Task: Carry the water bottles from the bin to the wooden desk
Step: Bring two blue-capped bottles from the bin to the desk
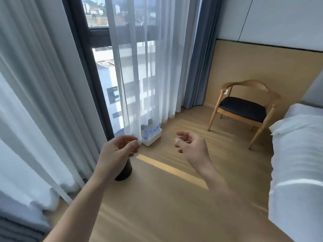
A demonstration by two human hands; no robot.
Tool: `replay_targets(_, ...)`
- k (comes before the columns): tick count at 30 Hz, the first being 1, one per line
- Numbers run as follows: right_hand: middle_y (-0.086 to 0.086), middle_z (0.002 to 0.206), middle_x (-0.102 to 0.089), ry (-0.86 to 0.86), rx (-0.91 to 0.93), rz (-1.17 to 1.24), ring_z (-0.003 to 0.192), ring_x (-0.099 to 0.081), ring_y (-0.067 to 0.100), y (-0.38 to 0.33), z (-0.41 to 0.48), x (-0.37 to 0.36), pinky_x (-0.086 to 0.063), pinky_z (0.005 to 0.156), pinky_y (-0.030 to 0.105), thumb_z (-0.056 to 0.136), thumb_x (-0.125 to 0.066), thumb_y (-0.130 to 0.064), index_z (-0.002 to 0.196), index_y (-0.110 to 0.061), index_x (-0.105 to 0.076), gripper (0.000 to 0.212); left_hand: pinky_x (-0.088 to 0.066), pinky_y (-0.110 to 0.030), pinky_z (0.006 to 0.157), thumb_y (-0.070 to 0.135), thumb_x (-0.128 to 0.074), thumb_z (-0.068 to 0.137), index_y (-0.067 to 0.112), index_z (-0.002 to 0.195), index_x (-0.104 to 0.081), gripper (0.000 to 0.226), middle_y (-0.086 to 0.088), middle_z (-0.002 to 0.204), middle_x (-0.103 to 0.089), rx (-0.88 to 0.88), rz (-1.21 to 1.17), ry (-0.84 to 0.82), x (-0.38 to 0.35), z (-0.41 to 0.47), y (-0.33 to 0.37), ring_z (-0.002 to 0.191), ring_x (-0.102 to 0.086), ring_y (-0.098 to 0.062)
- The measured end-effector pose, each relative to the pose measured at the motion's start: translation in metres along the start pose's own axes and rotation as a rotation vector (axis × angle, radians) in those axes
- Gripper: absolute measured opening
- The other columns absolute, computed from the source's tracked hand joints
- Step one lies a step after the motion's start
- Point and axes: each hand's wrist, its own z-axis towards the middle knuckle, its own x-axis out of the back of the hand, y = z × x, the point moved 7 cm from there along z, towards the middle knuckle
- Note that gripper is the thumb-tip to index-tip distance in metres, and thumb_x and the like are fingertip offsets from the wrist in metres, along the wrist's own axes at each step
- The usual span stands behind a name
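Observation:
A white bin stands on the wooden floor by the window, half behind the sheer curtain. Several clear water bottles with blue caps stand upright inside it. My left hand is raised in front of me, nearer than the bin and to its left, fingers loosely curled and holding nothing. My right hand hovers to the right of the bin, fingers apart and empty. Both hands are well short of the bin. No wooden desk is in view.
A sheer white curtain hangs over the window, thicker drapes at left. A dark round object sits on the floor under my left wrist. A wooden chair with a black seat stands at right, next to a white bed.

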Motion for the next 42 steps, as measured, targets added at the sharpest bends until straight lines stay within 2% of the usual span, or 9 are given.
replay_targets(7, 0.003, 0.088, -0.069, 0.035, -0.034, -0.019, 0.086, -0.068, 0.022, 0.012, 0.1, -0.03, -0.056, 0.083, 0.043, 0.081, -0.063, -0.015, 0.082, -0.032, -0.061, 0.017, -0.055, -0.033, 0.08, 0.011, -0.062, 0.085, 0.018, 0.082, -0.069, 0.01, -0.01, 0.08, -0.073, -0.004, 0.068, -0.052, -0.014, 0.114, -0.013, 0.074, -0.067, -0.019)
replay_targets(13, 0.002, 0.084, -0.067, 0.003, -0.063, 0.026, 0.081, -0.067, 0.024, 0.028, 0.218, -0.06, -0.057, 0.079, 0.043, 0.082, -0.061, -0.011, 0.085, -0.027, -0.063, 0.017, -0.056, -0.032, 0.081, 0.016, -0.063, 0.085, 0.024, 0.084, -0.068, 0.01, -0.002, 0.084, -0.074, -0.007, 0.216, -0.062, -0.032, 0.222, -0.027, 0.081, -0.069, -0.018)
replay_targets(17, 0.004, 0.085, -0.067, -0.048, -0.071, 0.098, 0.075, -0.065, 0.016, 0.026, 0.323, -0.084, -0.057, 0.077, 0.039, 0.084, -0.058, -0.006, 0.094, -0.018, -0.063, 0.017, -0.058, -0.037, 0.079, 0.019, -0.062, 0.086, 0.026, 0.088, -0.067, 0.008, 0.001, 0.083, -0.073, 0.008, 0.265, 0.004, -0.039, 0.308, -0.031, 0.08, -0.069, -0.017)
replay_targets(21, 0.004, 0.083, -0.069, -0.091, -0.091, 0.09, 0.078, -0.066, 0.022, 0.029, 0.414, -0.092, -0.056, 0.079, 0.041, 0.084, -0.057, -0.007, 0.103, -0.012, -0.065, 0.021, -0.056, -0.037, 0.081, 0.017, -0.064, 0.084, 0.021, 0.088, -0.068, 0.008, 0.0, 0.08, -0.073, 0.06, 0.227, 0.061, -0.061, 0.39, -0.036, 0.076, -0.068, -0.016)
replay_targets(28, 0.0, 0.082, -0.067, -0.121, -0.145, -0.019, 0.074, -0.065, 0.017, 0.056, 0.532, -0.085, -0.055, 0.075, 0.038, 0.084, -0.058, -0.007, 0.088, -0.021, -0.064, 0.016, -0.054, -0.032, 0.075, 0.018, -0.062, 0.084, 0.022, 0.084, -0.067, 0.007, -0.004, 0.082, -0.074, 0.165, 0.233, -0.024, -0.13, 0.517, -0.069, 0.076, -0.068, -0.016)
replay_targets(31, 0.001, 0.081, -0.066, -0.119, -0.192, -0.079, 0.075, -0.065, 0.021, 0.077, 0.589, -0.09, -0.055, 0.075, 0.043, 0.08, -0.06, -0.01, 0.091, -0.02, -0.066, 0.016, -0.054, -0.039, 0.078, 0.018, -0.063, 0.083, 0.02, 0.083, -0.068, 0.005, -0.006, 0.081, -0.074, 0.216, 0.26, -0.044, -0.151, 0.584, -0.097, 0.076, -0.068, -0.024)
replay_targets(34, 0.001, 0.084, -0.067, -0.126, -0.227, -0.154, 0.08, -0.067, 0.023, 0.096, 0.655, -0.103, -0.056, 0.078, 0.043, 0.079, -0.061, -0.012, 0.083, -0.029, -0.063, 0.017, -0.053, -0.044, 0.081, 0.019, -0.064, 0.08, 0.023, 0.079, -0.067, 0.006, -0.006, 0.08, -0.074, 0.271, 0.284, -0.057, -0.167, 0.658, -0.134, 0.078, -0.067, -0.025)
replay_targets(38, -0.001, 0.078, -0.065, -0.185, -0.247, -0.257, 0.076, -0.065, 0.021, 0.127, 0.757, -0.135, -0.055, 0.079, 0.045, 0.078, -0.063, -0.013, 0.082, -0.029, -0.063, 0.017, -0.054, -0.043, 0.08, 0.016, -0.061, 0.081, 0.023, 0.075, -0.066, 0.01, -0.003, 0.075, -0.072, 0.324, 0.29, -0.058, -0.195, 0.768, -0.188, 0.076, -0.067, -0.023)
replay_targets(42, -0.004, 0.074, -0.064, -0.264, -0.311, -0.354, 0.068, -0.061, 0.013, 0.176, 0.854, -0.174, -0.055, 0.076, 0.04, 0.078, -0.064, -0.01, 0.087, -0.025, -0.065, 0.018, -0.052, -0.036, 0.074, 0.016, -0.059, 0.08, 0.015, 0.083, -0.069, 0.01, -0.004, 0.078, -0.072, 0.411, 0.336, -0.074, -0.222, 0.859, -0.251, 0.077, -0.066, -0.023)
